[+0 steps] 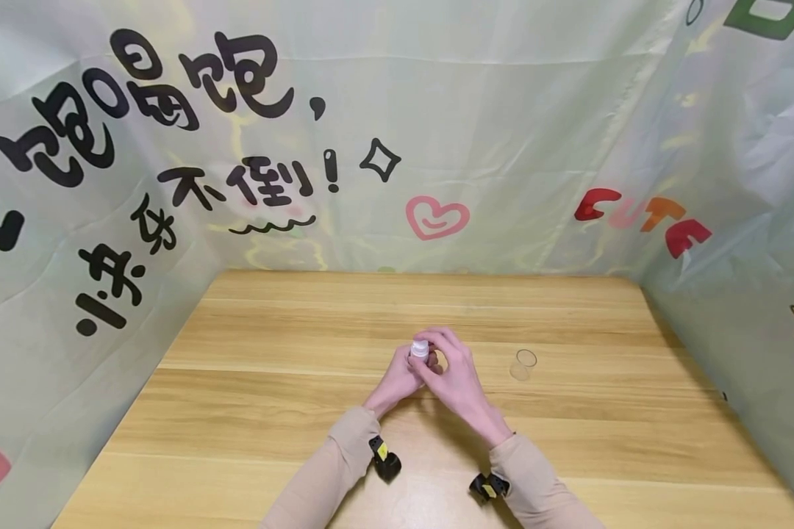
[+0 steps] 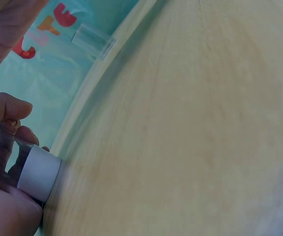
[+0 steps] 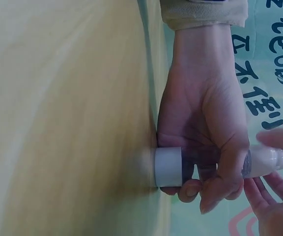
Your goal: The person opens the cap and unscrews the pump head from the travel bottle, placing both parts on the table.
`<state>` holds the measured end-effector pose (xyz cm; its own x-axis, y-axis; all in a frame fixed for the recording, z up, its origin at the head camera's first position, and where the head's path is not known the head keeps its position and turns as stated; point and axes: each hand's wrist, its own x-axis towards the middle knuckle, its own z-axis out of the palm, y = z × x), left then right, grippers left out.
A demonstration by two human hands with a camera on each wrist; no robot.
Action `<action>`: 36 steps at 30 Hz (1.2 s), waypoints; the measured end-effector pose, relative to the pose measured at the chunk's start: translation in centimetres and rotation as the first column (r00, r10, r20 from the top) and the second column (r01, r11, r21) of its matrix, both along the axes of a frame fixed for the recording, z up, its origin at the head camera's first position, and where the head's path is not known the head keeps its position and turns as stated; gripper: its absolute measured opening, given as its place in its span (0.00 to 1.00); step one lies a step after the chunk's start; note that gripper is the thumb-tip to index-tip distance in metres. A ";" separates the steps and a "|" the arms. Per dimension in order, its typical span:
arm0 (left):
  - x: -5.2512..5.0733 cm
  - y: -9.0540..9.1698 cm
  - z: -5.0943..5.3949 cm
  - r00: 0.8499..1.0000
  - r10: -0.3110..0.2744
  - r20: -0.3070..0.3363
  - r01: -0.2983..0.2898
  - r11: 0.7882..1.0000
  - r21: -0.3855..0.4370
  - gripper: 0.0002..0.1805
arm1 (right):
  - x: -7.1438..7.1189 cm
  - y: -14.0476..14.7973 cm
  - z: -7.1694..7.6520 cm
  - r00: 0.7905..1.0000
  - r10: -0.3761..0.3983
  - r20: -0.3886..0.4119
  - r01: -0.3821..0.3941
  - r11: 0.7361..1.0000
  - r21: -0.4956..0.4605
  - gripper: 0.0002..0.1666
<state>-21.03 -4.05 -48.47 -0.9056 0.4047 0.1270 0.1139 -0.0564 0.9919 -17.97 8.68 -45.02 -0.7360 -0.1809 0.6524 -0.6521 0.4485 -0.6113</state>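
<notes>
A small bottle [image 3: 168,167] stands upright in front of me, with a white base, a see-through middle and a white top that looks like a pump head [image 1: 420,350]. My left hand [image 1: 397,378] grips it round the middle, its thumb and fingers curled about the body. In the left wrist view the white base [image 2: 39,172] shows at or just above the table. From the right, my right hand [image 1: 459,375] holds the white upper part, thumb on the near side and forefinger arched behind. Its fingers [image 3: 267,194] are partly cut off in the right wrist view.
A clear cap [image 1: 523,365], see-through like a short cylinder, stands on the wooden table [image 1: 291,323] to the right of my hands. Printed cloth walls [image 1: 503,147] enclose the table at the back and both sides. Each wrist wears a small black camera [image 1: 385,459].
</notes>
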 end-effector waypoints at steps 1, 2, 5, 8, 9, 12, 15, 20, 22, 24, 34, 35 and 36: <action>-0.2 0.1 -0.4 1.000 0.007 0.000 -0.007 1.000 -0.004 0.13 | 0.0 0.0 0.0 1.000 -0.004 -0.005 0.004 1.000 -0.001 0.22; -0.4 0.1 -0.7 1.000 0.014 -0.001 -0.014 1.000 -0.005 0.13 | 0.0 0.0 0.0 1.000 -0.007 -0.012 0.007 1.000 -0.001 0.22; -0.7 0.3 -1.4 0.999 0.040 -0.009 -0.040 0.999 -0.003 0.11 | 0.0 0.0 0.1 1.000 -0.003 -0.031 0.003 1.000 0.000 0.21; -0.7 0.2 -1.6 0.999 0.043 -0.024 -0.042 0.999 0.010 0.08 | -0.1 0.0 0.1 0.999 0.008 -0.044 -0.008 1.000 0.003 0.21; -0.7 0.2 -1.7 0.999 0.044 -0.030 -0.043 0.999 0.012 0.07 | -0.1 0.0 0.1 0.999 0.013 -0.044 -0.013 1.000 0.003 0.21; -0.7 0.2 -1.8 0.998 0.041 -0.049 -0.040 0.999 0.021 0.04 | -0.1 0.1 0.0 0.999 0.023 -0.029 -0.023 1.000 0.002 0.21; -0.7 0.2 -1.8 0.998 0.040 -0.054 -0.039 0.999 0.019 0.04 | -0.1 0.1 0.0 0.999 0.032 -0.020 -0.032 0.999 0.004 0.21; -0.7 0.1 -1.7 0.998 0.035 -0.051 -0.035 0.999 0.013 0.05 | -0.1 0.1 0.1 0.999 0.048 -0.014 -0.048 0.999 0.014 0.21; -0.7 0.1 -1.7 0.998 0.037 -0.050 -0.037 0.999 -0.003 0.06 | -0.1 0.0 0.1 0.999 0.049 -0.006 -0.049 0.999 0.019 0.21; -0.6 0.2 -1.6 0.998 0.036 -0.046 -0.037 0.999 -0.025 0.06 | -0.1 -0.1 0.1 0.999 0.038 0.000 -0.038 0.999 0.023 0.21; -0.6 0.2 -1.5 0.997 0.078 -0.023 -0.079 0.996 -0.040 0.07 | 0.0 -0.2 0.0 1.000 -0.005 -0.021 0.005 1.000 0.002 0.21; -0.6 0.3 -1.5 0.997 0.077 -0.025 -0.078 0.996 -0.033 0.06 | 0.0 -0.1 0.0 1.000 -0.002 -0.021 0.002 1.000 0.000 0.21; -0.6 0.3 -1.5 0.997 0.075 -0.026 -0.076 0.997 -0.027 0.06 | 0.0 -0.1 0.1 1.000 0.003 -0.015 -0.003 1.000 -0.004 0.22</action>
<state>-21.63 -3.79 -49.96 -0.9304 0.3389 0.1399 0.1420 -0.0188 0.9897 -17.96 8.59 -44.96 -0.7255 -0.1802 0.6642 -0.6625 0.4441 -0.6032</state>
